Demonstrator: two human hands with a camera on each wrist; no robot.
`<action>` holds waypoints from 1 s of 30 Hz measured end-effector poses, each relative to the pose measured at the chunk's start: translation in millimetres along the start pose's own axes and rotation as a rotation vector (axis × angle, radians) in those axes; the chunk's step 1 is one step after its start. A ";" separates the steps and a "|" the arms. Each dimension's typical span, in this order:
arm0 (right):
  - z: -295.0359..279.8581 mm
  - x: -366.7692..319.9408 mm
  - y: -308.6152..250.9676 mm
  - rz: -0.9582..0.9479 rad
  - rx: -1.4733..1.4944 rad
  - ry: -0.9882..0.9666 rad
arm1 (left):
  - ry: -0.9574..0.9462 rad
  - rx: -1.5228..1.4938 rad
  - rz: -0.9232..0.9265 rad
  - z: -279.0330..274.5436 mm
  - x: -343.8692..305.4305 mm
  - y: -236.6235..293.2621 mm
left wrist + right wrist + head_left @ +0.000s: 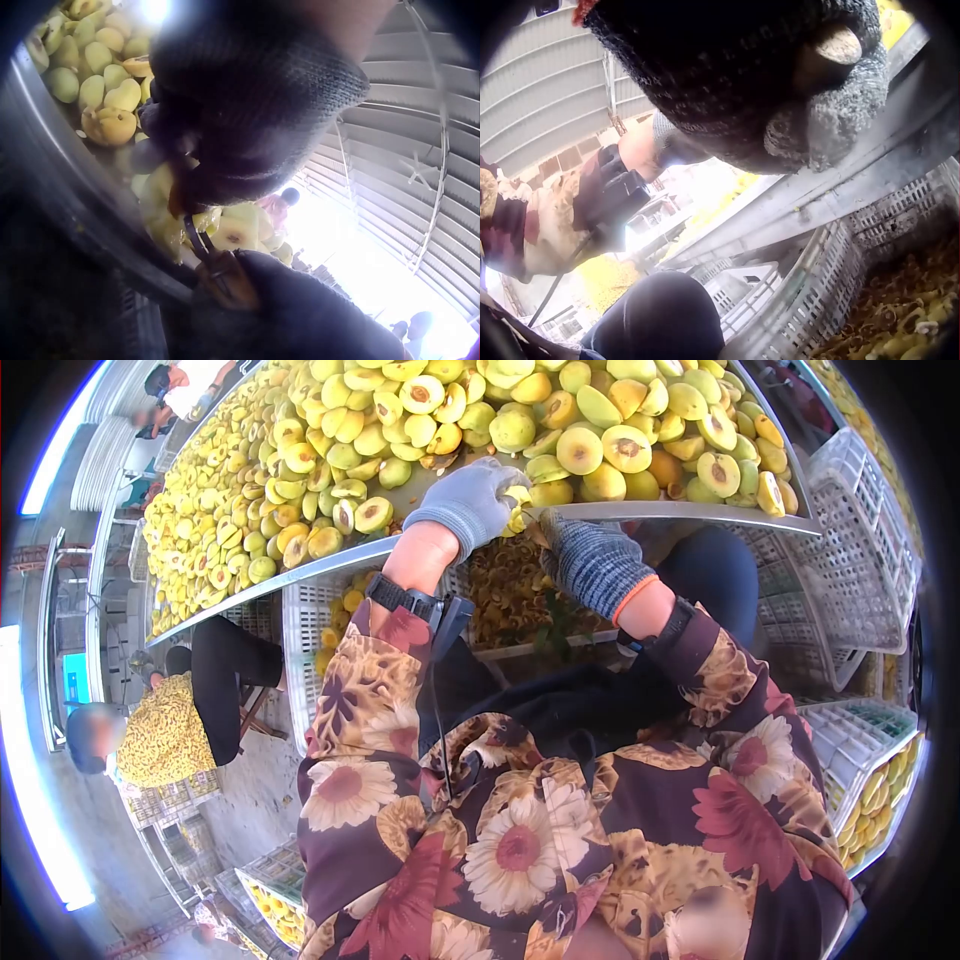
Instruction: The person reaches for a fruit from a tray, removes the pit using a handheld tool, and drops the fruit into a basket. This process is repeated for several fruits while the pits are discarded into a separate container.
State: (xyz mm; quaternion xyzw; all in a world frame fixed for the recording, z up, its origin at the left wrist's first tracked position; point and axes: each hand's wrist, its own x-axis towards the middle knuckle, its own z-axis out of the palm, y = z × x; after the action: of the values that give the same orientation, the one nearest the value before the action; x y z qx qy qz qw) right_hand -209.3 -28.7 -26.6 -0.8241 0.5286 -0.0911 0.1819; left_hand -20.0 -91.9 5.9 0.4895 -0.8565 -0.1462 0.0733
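Note:
My left hand [465, 502], in a grey glove, grips a yellow-green peach half [517, 510] over the near edge of a metal table [660, 511]. Just to its right, my right hand [598, 565] wears a dark speckled knit glove and holds a pitting tool. The tool's wooden handle [231, 282] and narrow curved metal blade [196, 237] show in the left wrist view, the blade right at the fruit. The handle's butt end [840, 46] pokes out of the fist in the right wrist view. Gloved fingers partly hide the fruit.
Piled peach halves [400, 410] cover the table. Beneath its edge, a white crate [810, 300] holds brown and yellow scraps [510, 595]. Stacked plastic crates [850, 550] stand at right, another crate of fruit [870, 800] below them. A seated person [165, 730] works at left.

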 end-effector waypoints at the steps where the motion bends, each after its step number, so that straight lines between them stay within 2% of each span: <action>1: 1.8 0.1 0.5 -0.005 -0.003 0.012 | -0.008 -0.004 -0.001 -0.6 0.7 0.1; 4: 18.8 -1.9 6.9 -0.042 -0.023 0.085 | -0.019 -0.027 -0.005 -0.9 0.1 2.6; 7: 22.8 -19.8 7.2 -0.015 -0.059 -0.026 | 0.039 -0.067 -0.011 2.9 -0.1 -4.1; 9: 95.9 -31.1 36.4 -0.103 -0.035 0.037 | 0.117 -0.082 0.027 5.2 3.6 -12.0; 11: 79.4 -40.8 33.6 -0.103 0.171 -0.057 | 0.207 -0.111 0.059 14.5 -6.7 -14.2; 12: 57.7 -47.8 16.1 -0.040 0.199 -0.062 | 0.068 -0.178 -0.017 7.3 -4.1 -10.3; 15: -3.5 -28.9 -12.7 0.094 0.218 -0.036 | 0.042 -0.131 0.023 2.2 0.4 -9.1; 19: 11.6 -5.9 -1.6 0.048 -0.079 0.072 | 0.035 -0.127 0.009 1.7 -3.3 -4.2; 22: 30.1 6.5 4.5 0.064 0.038 0.047 | 0.036 -0.151 0.025 0.4 -3.6 -4.2; 26: 38.7 -25.1 7.1 0.018 0.051 0.078 | 0.084 -0.236 -0.004 9.9 -5.5 -10.3; 27: 50.2 -40.3 13.2 0.015 0.067 0.077 | 0.167 -0.194 0.040 17.2 -8.4 -15.7; 28: 54.1 -47.1 18.2 -0.013 0.079 0.088 | 0.358 -0.164 0.098 20.0 -20.0 -12.7; 29: 48.3 -51.6 18.0 -0.169 -0.038 0.252 | 0.492 -0.165 0.024 20.8 -34.3 -8.3; 30: 40.0 -51.0 11.3 -0.107 -0.012 0.159 | 0.642 -0.149 0.047 15.2 -51.1 -3.5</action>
State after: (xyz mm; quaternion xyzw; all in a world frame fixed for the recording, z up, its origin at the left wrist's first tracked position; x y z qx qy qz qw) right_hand -226.7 21.3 -65.6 -0.8424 0.4971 -0.1628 0.1292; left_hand 4.8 -46.9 -8.7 0.4842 -0.7877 -0.0449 0.3782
